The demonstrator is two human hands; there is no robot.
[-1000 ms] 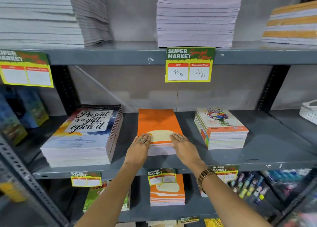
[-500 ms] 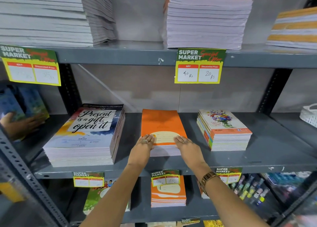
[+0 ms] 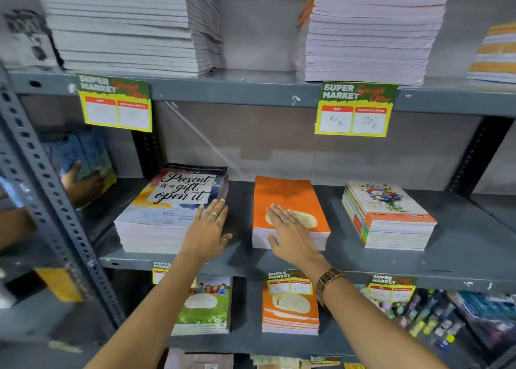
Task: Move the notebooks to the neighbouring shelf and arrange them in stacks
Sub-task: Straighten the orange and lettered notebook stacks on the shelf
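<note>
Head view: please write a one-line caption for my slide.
Left hand beside the "Present is a gift" stack; right hand flat on the orange notebook stack.

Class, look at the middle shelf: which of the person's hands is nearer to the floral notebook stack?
Right. The right hand lies on the orange stack, beside the floral notebook stack; the left hand is farther left.
</note>
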